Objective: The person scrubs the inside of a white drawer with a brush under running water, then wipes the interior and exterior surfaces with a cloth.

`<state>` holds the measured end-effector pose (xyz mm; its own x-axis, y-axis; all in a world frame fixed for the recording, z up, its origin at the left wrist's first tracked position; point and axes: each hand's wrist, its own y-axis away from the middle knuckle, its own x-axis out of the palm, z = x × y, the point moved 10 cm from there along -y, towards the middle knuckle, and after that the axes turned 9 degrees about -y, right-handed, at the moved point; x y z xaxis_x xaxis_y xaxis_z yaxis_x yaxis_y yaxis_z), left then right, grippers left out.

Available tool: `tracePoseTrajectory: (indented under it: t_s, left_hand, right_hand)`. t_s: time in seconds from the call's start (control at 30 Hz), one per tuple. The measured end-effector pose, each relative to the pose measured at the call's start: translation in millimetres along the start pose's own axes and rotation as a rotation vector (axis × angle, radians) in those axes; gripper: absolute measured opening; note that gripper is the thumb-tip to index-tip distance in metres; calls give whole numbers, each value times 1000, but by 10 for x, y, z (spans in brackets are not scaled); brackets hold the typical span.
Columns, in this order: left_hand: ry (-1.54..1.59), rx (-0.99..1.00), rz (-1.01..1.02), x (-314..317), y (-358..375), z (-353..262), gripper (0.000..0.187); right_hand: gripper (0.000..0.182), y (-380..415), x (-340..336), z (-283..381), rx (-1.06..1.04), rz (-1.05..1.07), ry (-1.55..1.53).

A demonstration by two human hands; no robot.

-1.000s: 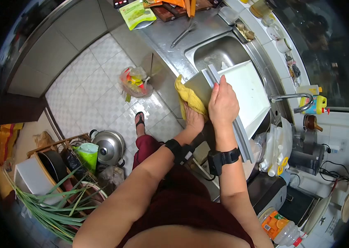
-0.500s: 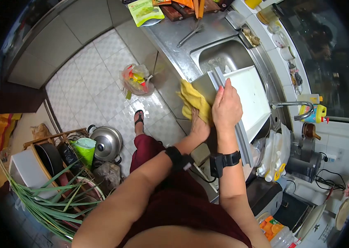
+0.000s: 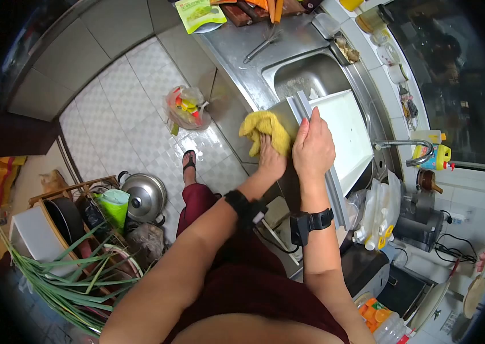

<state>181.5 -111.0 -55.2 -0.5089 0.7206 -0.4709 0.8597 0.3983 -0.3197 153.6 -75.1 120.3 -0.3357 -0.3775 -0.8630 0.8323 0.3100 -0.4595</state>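
Observation:
A drawer with a white inside (image 3: 343, 135) and a grey metal rail along its edge (image 3: 337, 198) is propped tilted over the sink's near side. My right hand (image 3: 314, 144) grips it at the rail, fingers lying along the top and thumb on the near side. Against the drawer's outer front, my left hand (image 3: 271, 161) presses a yellow cloth (image 3: 265, 131), which is bunched around its fingers. The fingertips are partly buried in the folds. Each wrist wears a black strap with a small box.
Behind the drawer lies a steel sink (image 3: 305, 74) with a curved faucet (image 3: 420, 150) at the right. A whisk (image 3: 262, 47) rests on the counter. On the floor are a plastic bag of waste (image 3: 187, 108), a lidded pot (image 3: 142, 198) and a rack with green onions (image 3: 64, 281).
My left hand has shifted up and slightly left with the yellow cloth, which is now more bunched and shows more of my fingers. My right hand and the drawer have hardly moved.

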Motion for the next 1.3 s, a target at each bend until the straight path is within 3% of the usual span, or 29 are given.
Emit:
tracePoseTrajectory:
  t_s: [0.07, 0.17, 0.23, 0.4, 0.53, 0.63, 0.7, 0.73, 0.8, 0.97, 1.03, 1.1, 1.2, 1.3]
  left_hand:
    - [-81, 2, 55, 42, -45, 14, 56]
    - [206, -133, 114, 161, 248, -11, 57]
    - [268, -2, 207, -65, 260, -555, 65]
    - [-6, 8, 250, 110, -260, -355, 72]
    - [34, -5, 223, -16, -205, -588, 69]
    - [877, -291, 440, 790, 876, -547, 63]
    - [718, -235, 667, 992, 1235, -666, 54]
    - [286, -42, 947, 932, 1334, -779, 49]
    - [-155, 100, 1148, 870, 1438, -714, 41]
    - [-339, -17, 774, 756, 1070, -254, 37]
    - [-83, -64, -2, 278, 718, -37, 42]
    - [-58, -30, -166, 223, 551, 216, 48]
    - [-31, -26, -162, 185, 323, 395, 50]
    - [84, -127, 6, 230, 261, 432, 53]
  right_hand:
    - [35, 3, 5, -5, 25, 32, -9]
    - [37, 10, 6, -30, 45, 44, -33]
    - [39, -1, 17, -20, 27, 26, -75]
    - [45, 26, -9, -59, 24, 35, -143]
    - [50, 5, -39, -89, 63, 51, -253]
    - [52, 19, 5, -137, 93, 88, -275]
    - [52, 15, 17, -152, 107, 113, -276]
    - [52, 8, 2, -137, 102, 109, -279]
    - [51, 25, -22, -111, 97, 105, -283]
    - [55, 61, -47, -141, 104, 88, -291]
    - [56, 49, -57, -145, 114, 94, -296]
    - [56, 57, -51, -143, 137, 113, -309]
    - [56, 61, -48, -147, 137, 115, -311]
    - [57, 60, -39, -149, 115, 99, -298]
